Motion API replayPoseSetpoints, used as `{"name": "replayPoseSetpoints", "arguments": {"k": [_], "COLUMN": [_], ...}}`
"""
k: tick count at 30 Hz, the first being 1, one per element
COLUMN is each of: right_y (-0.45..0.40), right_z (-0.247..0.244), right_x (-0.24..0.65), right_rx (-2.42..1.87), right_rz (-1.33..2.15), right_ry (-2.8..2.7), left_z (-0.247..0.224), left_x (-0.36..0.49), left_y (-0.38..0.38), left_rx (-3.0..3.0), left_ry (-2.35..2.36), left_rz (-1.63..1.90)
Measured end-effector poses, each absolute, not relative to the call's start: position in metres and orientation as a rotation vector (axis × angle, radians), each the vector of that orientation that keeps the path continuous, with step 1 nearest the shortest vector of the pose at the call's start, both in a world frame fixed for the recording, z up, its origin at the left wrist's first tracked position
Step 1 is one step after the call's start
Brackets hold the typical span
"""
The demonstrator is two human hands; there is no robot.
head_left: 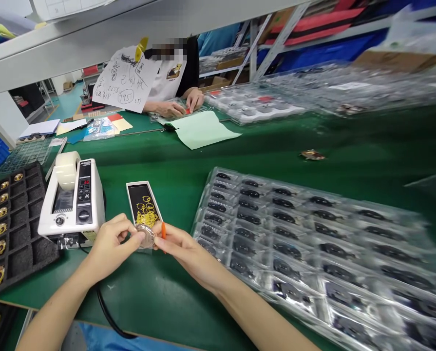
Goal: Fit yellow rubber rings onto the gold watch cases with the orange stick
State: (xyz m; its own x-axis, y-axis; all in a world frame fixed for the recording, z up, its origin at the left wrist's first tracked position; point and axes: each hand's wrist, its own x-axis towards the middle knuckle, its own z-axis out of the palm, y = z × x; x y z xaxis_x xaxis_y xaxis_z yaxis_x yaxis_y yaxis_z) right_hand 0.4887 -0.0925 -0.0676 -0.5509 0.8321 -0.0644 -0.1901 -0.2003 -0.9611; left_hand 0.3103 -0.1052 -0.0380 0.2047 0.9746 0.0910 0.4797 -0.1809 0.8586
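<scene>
Just in front of a small white-rimmed box (129, 193) of yellow rings (145, 212), both of my hands hold a round, shiny watch case (145, 235). My left hand (116, 240) pinches its left side between thumb and fingers. The right side is gripped by my right hand (176, 242). A slim orange tool (163, 231) also sticks up between the right fingers; its kind cannot be made out. The fingers cover part of the watch case's edge.
A white tape dispenser (73, 202) stands left, beside a black foam tray (24, 214) of gold watch cases. Clear plastic trays (261, 234) of dark parts fill the right. A metallic piece (312, 155) lies beyond them. Across the bench, a person's hands (183, 105) work.
</scene>
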Motion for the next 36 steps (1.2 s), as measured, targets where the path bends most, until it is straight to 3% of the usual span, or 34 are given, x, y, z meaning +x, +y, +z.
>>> {"name": "replayPoseSetpoints", "arguments": {"k": [6,9,13,18,23,28,32,36], "right_y": [-0.092,-0.090,-0.091,-0.094,-0.096,-0.094,-0.093,-0.095], "right_z": [-0.070,-0.069,-0.067,-0.071,-0.074,-0.078,-0.081,-0.079], "right_x": [0.487,0.488,0.490,0.488,0.486,0.489,0.489,0.484], "right_rx": [-0.802,-0.799,-0.768,-0.746,-0.740,-0.751,-0.714,-0.520], "right_rz": [1.799,1.800,1.817,1.836,1.764,1.515,1.481,1.749], "right_ry": [-1.333,-1.295,-1.300,-1.281,-1.251,-1.435,-1.566,-1.450], "left_z": [-0.043,-0.048,-0.051,-0.056,-0.064,-0.070,-0.072,-0.067], "left_x": [0.316,0.316,0.315,0.316,0.320,0.325,0.322,0.313], "left_y": [-0.108,-0.110,-0.110,-0.110,-0.120,-0.128,-0.126,-0.122], "left_rx": [1.981,2.132,2.258,2.140,1.793,1.597,1.878,2.277], "left_ry": [1.527,1.650,1.396,1.141,1.330,1.282,1.355,1.149], "left_rz": [0.917,1.170,1.487,1.390,1.642,1.417,1.747,1.629]}}
